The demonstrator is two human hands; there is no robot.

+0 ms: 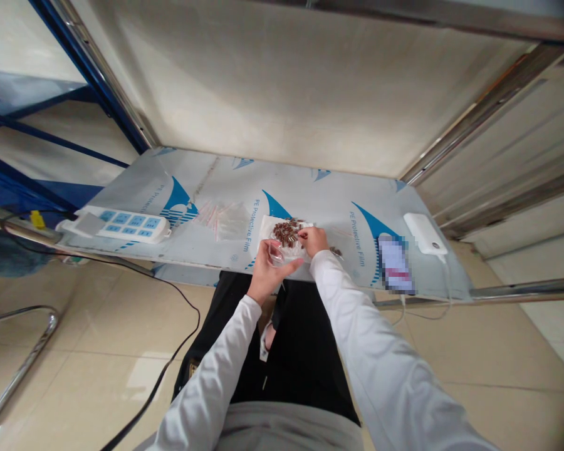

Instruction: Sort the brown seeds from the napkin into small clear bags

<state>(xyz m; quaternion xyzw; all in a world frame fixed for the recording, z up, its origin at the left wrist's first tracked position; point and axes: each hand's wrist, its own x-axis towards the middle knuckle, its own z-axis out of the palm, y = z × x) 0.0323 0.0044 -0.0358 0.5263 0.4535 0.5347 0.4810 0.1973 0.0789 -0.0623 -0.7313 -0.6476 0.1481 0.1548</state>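
A pile of small brown pieces [286,233] lies on a white sheet or bag [265,227] at the shelf's front edge. My left hand [269,269] is closed on a small clear plastic bag [276,252], held just in front of the pile. At the pile's right side, my right hand [313,239] has its fingertips pinched together; what is between them is too small to make out. Beside the right wrist lie a few more small dark pieces [336,252]. Left of the pile is a stack of clear zip bags [230,220] with red edges.
A white power strip [134,225] lies at the shelf's left end. To the right are a phone [395,263] and a white power bank [425,235] with a cable. The film-covered metal shelf [291,181] has posts at its corners. A black cable [188,338] hangs at left.
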